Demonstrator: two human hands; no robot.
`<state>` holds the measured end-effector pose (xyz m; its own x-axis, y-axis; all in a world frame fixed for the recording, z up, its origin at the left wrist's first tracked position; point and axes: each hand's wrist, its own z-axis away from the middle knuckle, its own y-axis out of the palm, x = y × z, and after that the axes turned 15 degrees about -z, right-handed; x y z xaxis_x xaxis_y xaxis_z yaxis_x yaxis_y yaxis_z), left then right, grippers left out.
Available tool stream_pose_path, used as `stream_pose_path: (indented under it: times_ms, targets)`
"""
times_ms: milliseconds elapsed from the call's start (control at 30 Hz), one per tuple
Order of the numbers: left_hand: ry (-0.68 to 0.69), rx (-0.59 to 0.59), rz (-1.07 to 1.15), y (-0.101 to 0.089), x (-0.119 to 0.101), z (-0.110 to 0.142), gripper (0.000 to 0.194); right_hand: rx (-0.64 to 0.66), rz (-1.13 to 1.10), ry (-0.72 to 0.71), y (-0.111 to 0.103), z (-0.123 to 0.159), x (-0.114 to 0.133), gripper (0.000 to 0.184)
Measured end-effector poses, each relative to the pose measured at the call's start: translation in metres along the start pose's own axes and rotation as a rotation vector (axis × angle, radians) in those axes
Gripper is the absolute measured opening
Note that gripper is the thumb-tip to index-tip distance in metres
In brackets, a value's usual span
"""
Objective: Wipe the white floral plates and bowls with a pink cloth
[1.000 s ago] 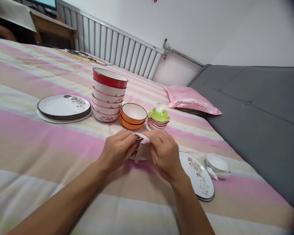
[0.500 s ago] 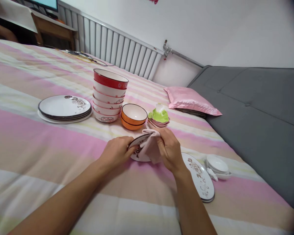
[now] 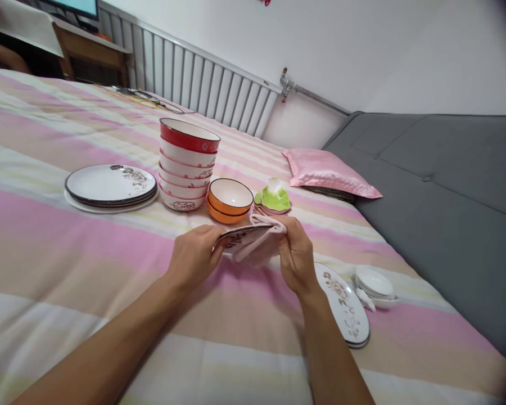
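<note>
My left hand (image 3: 197, 251) is closed on the left edge of a white plate (image 3: 233, 241) with a dark rim and brown flower print. The plate is held above the bed, tilted so that it looks narrow. A pale pink cloth (image 3: 259, 247) wraps over its right side, and my right hand (image 3: 296, 253) grips the cloth there, with the plate's edge hidden under it. Below my right forearm lies another flower-printed plate (image 3: 341, 304), partly covered by that arm. Just beyond my hands stand two nested orange bowls (image 3: 230, 211) and a stack of leaf-shaped dishes (image 3: 275, 198), green on top.
A tall stack of red-and-white bowls (image 3: 188, 169) stands beside a pile of plates (image 3: 109, 185) on the striped bedspread (image 3: 109, 253). Small white dishes (image 3: 375, 283) sit at right. Farther off are a pink pillow (image 3: 329, 173), a grey headboard (image 3: 438, 185) and cables (image 3: 152, 100).
The held plate has tipped to a flatter angle, showing less of its face. My left hand has risen slightly with it, and the cloth now folds over the plate's right edge.
</note>
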<state>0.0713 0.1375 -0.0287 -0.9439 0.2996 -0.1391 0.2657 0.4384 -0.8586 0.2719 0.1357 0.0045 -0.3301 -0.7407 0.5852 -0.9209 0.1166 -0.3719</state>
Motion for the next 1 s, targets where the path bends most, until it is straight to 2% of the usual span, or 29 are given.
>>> stream_pose_path:
  times_ms: [67, 167, 333, 600, 833, 1000]
  targets:
    - [0.035, -0.037, -0.023, 0.002, 0.001, 0.001, 0.022, 0.026, 0.034, -0.004, 0.001, 0.0, -0.001, 0.026]
    - [0.085, -0.027, -0.074, 0.004, 0.001, 0.002, 0.021, 0.094, 0.11, -0.019, 0.002, 0.0, -0.001, 0.027]
    - [0.103, -0.042, -0.102, 0.004, -0.002, 0.003, 0.02, 0.167, 0.295, -0.054, 0.007, 0.001, 0.006, 0.026]
    - [0.143, -0.108, -0.102, 0.003, -0.003, 0.004, 0.017, 0.197, 0.499, -0.114, 0.022, 0.004, 0.016, 0.025]
    - [0.113, 0.0, -0.092, 0.001, -0.008, 0.003, 0.021, 0.202, 0.338, -0.048, 0.011, 0.002, 0.009, 0.024]
    - [0.062, 0.046, -0.079, -0.001, -0.009, 0.003, 0.024, 0.045, 0.083, 0.034, 0.007, 0.003, -0.011, 0.027]
